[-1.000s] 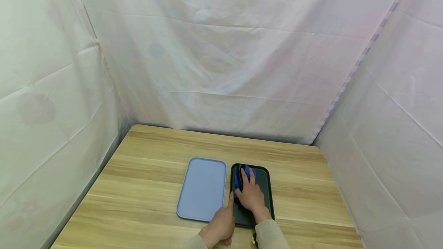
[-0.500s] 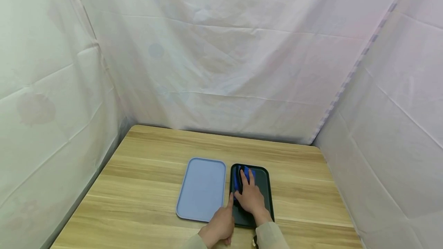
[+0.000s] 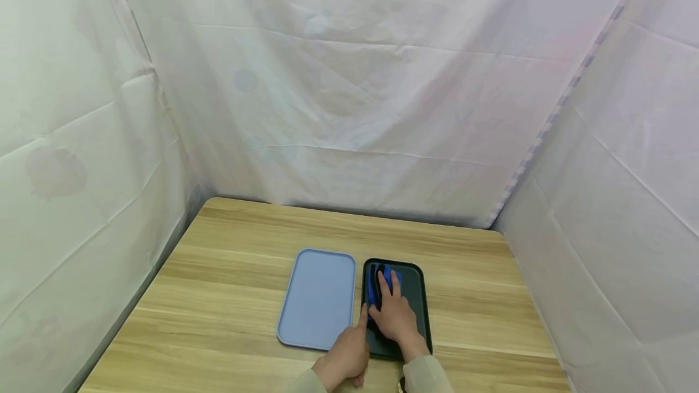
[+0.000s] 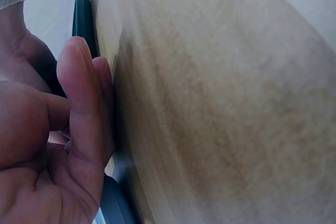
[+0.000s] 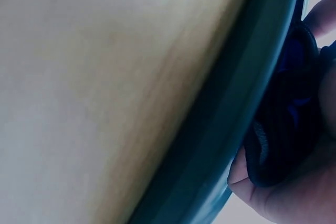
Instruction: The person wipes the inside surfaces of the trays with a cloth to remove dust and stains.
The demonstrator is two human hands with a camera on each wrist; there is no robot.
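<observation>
A blue-and-black cloth item (image 3: 374, 282) lies on the dark green tray (image 3: 416, 296); its exact kind is partly hidden under the fingers. My right hand (image 3: 395, 315) rests on it, with two fingers reaching forward over the cloth and the thumb out to the left. In the right wrist view the black-edged item (image 5: 283, 124) sits against the palm side of that hand. My left hand (image 3: 351, 347) stays low between the trays. Its index finger points straight at the green tray's left rim, while its other fingers are bent.
A light blue tray (image 3: 318, 299) lies just left of the green one, with a narrow gap between them. Both are on a wood-grain table (image 3: 229, 296). Pale hanging sheets (image 3: 349, 96) enclose the table at the back and both sides.
My right hand and the blue-and-black cloth item have slid slightly toward me and to the left on the green tray. The left hand has hardly moved.
</observation>
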